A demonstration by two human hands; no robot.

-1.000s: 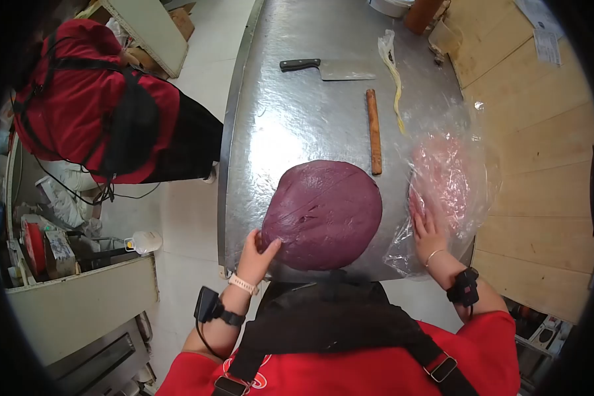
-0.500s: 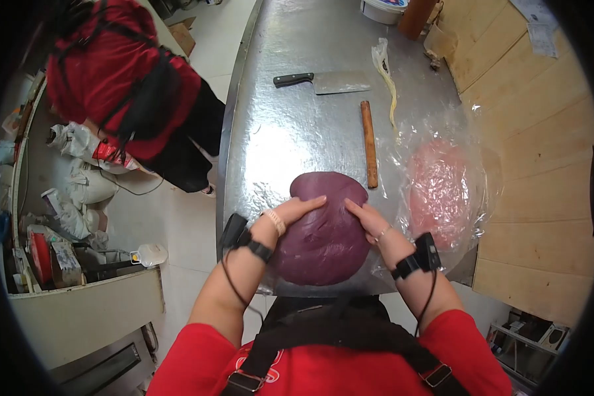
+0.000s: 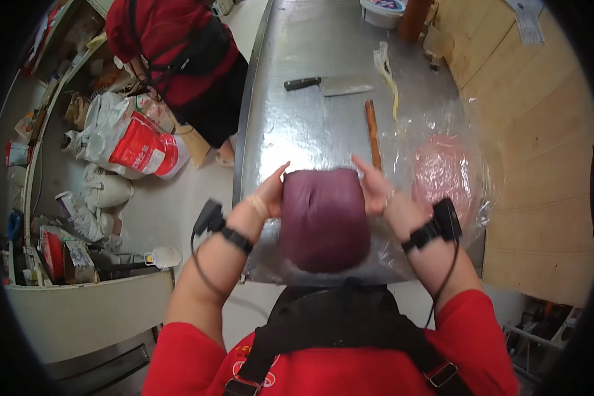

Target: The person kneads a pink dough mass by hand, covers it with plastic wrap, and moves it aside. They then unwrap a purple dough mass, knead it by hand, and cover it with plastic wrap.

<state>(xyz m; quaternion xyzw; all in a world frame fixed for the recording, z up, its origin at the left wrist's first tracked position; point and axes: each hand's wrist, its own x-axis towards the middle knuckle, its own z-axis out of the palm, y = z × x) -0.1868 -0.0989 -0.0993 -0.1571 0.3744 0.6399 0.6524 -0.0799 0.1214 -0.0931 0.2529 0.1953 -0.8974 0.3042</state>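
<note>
A large lump of purple dough (image 3: 325,221) is at the near edge of the metal table, smooth, with a short crease in its upper part. My left hand (image 3: 272,190) grips its left side, thumb pointing up and away. On the opposite side my right hand (image 3: 374,187) holds the dough, thumb also raised; the other fingers of both hands are partly hidden. Just beyond my right hand lies a wooden rolling pin (image 3: 373,134). Pink dough (image 3: 444,173) under clear plastic film (image 3: 485,198) rests to the right.
A cleaver (image 3: 346,85) lies farther up the metal table (image 3: 270,142). Near it is a twisted plastic strip (image 3: 386,72). A white tub (image 3: 383,12) stands at the far end. At left, a co-worker in red (image 3: 171,53) stands by a red-and-white sack (image 3: 148,148).
My hands have moved from the dough's top to its sides, and the dough has become narrower and more block-shaped. The co-worker has shifted, showing more of the sack.
</note>
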